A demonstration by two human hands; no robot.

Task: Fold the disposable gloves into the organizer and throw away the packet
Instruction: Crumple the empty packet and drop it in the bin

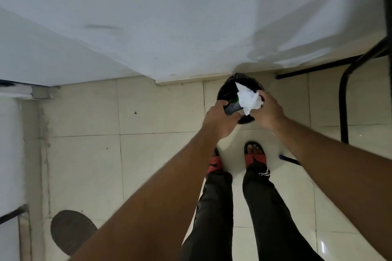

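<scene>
Hands hide bin (228, 89) mouth; right hand (267, 112) grips crumpled packet (248, 98).

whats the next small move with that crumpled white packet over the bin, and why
Probably open the right hand and let the crumpled white packet drop. It is already held directly above the open black bin by the wall, while the left hand grips something dark at the bin's near rim, seemingly steadying it, so nothing appears to block the fall.
</scene>
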